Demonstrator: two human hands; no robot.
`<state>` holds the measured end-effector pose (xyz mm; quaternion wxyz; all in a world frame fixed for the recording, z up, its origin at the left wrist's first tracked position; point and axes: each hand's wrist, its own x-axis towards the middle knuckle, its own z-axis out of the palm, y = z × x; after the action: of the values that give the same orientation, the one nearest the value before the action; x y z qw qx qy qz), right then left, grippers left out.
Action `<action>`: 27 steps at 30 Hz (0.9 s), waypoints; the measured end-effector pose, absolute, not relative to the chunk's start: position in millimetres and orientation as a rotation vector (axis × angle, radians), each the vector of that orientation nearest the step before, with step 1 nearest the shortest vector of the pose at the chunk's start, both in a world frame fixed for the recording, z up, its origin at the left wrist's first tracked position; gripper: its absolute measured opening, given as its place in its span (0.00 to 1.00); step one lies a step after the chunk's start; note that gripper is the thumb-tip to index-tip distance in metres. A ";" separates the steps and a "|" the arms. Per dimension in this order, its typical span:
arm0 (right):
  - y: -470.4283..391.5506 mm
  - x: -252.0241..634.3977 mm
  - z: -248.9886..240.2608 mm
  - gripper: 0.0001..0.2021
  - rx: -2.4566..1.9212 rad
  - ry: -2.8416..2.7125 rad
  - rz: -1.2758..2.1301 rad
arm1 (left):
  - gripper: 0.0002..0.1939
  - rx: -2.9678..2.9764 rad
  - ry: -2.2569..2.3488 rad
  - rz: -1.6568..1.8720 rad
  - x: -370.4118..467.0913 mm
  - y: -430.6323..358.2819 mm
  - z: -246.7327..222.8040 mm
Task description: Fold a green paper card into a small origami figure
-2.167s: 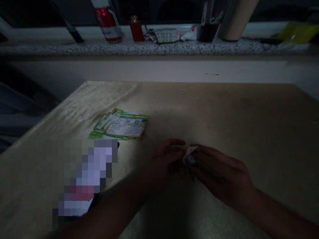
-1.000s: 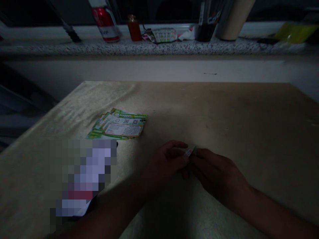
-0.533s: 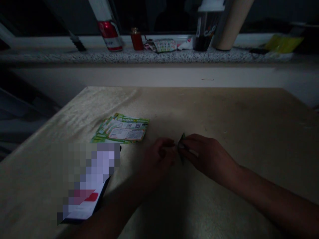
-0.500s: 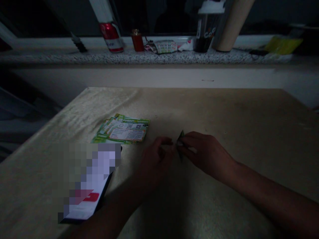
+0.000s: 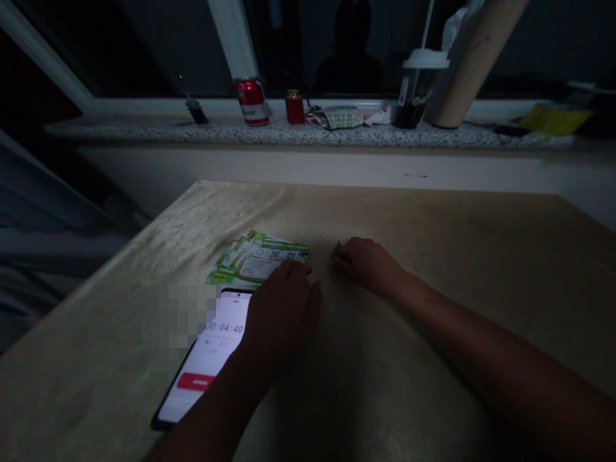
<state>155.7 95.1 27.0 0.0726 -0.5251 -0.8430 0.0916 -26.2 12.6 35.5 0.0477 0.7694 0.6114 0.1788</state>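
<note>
A fanned pile of green-and-white printed cards [image 5: 255, 262] lies on the table, left of centre. My left hand [image 5: 283, 308] reaches over the near right corner of this pile, thumb apart from the fingers; I cannot tell whether it touches the cards. To the right of the pile, my right hand [image 5: 369, 263] pinches a small green folded card [image 5: 335, 251] close to the tabletop, most of it hidden by the fingers. A phone [image 5: 192, 378] showing a running timer lies beside my left forearm, which partly covers it.
The table has a pale cover [image 5: 433, 231]. Behind it, a speckled stone windowsill [image 5: 158, 131] carries a red-and-white can [image 5: 251, 101], a red-orange lighter-like object [image 5: 294, 107], a crumpled wrapper [image 5: 339, 117], a lidded cup with a straw [image 5: 416, 90] and a cardboard tube [image 5: 474, 70].
My left hand has left the folded card and moved left to the pile's edge. My right hand keeps its hold on the card, lower to the table. The view has tilted up and shifted left.
</note>
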 end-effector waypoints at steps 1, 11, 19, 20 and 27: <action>95.3 156.1 27.7 0.11 -1.578 -2.529 0.283 | 0.11 2.352 1.878 0.546 -28.2 13.2 36.4; 90.0 167.6 39.0 0.13 -1.519 -2.363 0.368 | 0.15 2.343 2.026 0.380 -55.1 27.9 41.3; 60.6 181.3 26.6 0.12 -1.476 -2.191 0.412 | 0.14 2.348 2.034 0.117 -43.9 28.6 40.7; 56.3 182.4 25.1 0.12 -1.468 -2.175 0.421 | 0.14 2.350 2.033 0.110 -42.9 28.5 40.9; 26.5 193.7 20.2 0.11 -1.408 -2.090 0.502 | 0.18 2.294 2.135 0.131 -42.7 31.5 46.8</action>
<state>193.7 26.5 20.2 0.2820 -0.5257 -0.7804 0.1875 -42.7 31.5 46.8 0.0024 0.7314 0.6807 0.0419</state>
